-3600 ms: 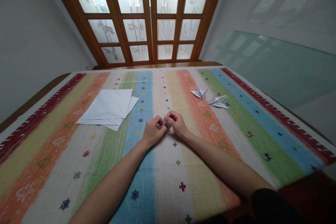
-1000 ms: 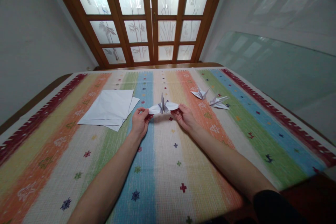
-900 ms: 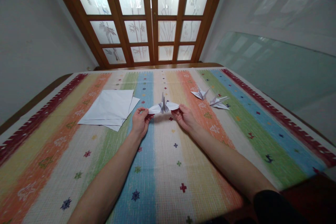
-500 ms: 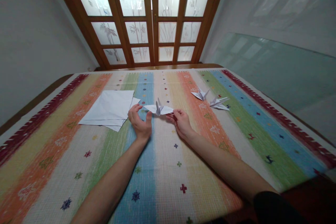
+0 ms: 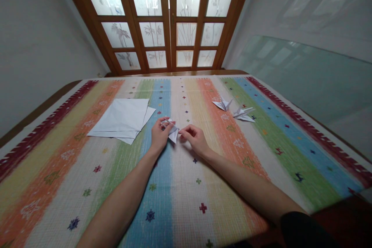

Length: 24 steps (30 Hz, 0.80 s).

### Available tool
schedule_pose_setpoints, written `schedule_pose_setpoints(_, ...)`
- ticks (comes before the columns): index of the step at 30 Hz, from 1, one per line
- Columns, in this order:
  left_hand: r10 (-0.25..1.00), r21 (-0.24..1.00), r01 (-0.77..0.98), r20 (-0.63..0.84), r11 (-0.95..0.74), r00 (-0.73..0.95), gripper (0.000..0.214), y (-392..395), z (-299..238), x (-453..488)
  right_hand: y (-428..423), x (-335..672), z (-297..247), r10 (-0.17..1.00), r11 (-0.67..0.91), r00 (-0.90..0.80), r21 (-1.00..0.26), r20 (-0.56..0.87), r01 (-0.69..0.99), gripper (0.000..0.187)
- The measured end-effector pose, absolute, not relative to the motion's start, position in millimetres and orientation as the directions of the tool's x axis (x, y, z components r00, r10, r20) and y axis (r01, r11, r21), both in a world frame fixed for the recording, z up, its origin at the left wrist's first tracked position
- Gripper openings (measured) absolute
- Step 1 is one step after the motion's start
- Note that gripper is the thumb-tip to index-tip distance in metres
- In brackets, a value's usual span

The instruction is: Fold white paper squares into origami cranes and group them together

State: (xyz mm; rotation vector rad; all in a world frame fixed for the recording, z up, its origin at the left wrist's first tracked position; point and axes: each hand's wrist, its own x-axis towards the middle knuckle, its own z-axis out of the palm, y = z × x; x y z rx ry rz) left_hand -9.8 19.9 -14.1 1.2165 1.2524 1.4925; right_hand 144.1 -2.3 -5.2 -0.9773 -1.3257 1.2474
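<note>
Pinching the paper crane [image 5: 173, 131] by its edges: fingers of left hand [image 5: 159, 136] and right hand [image 5: 194, 138], bare tablecloth [image 5: 180, 174] around.

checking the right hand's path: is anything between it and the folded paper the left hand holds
Nothing visible. The left hand pinches the folded paper, and the right hand sits right beside it, only striped tablecloth beneath.
</note>
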Motion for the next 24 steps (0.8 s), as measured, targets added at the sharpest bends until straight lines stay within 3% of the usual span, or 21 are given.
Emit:
schedule_pose_setpoints(3, 0.993, 0.985, -0.122, 0.119, -0.121, -0.02, 0.044, 16, -12, -5, 7, 153, 0, 0.971, 0.239, -0.017, -0.97, 0.24, -0.046, 0.012)
schedule_pose_setpoints(6, 0.99, 0.988, -0.111, 0.113, -0.103, 0.082, 0.037, 12, -11, -1, 14, 159, 4, 0.949, 0.313, -0.031, -0.95, 0.313, -0.022, 0.017)
schedule_pose_setpoints(14, 0.965, 0.963, 0.102, 0.24, -0.251, 0.108, 0.012, 10, -10, -2, 14, 160, 4, 0.911, 0.378, -0.189, -0.926, 0.367, 0.023, 0.011)
schedule_pose_setpoints(24, 0.971, 0.976, 0.085, 0.189, -0.203, 0.145, 0.014, 7, -5, 0, 14, 161, 4, 0.901, 0.4, -0.197, -0.916, 0.387, 0.034, 0.02)
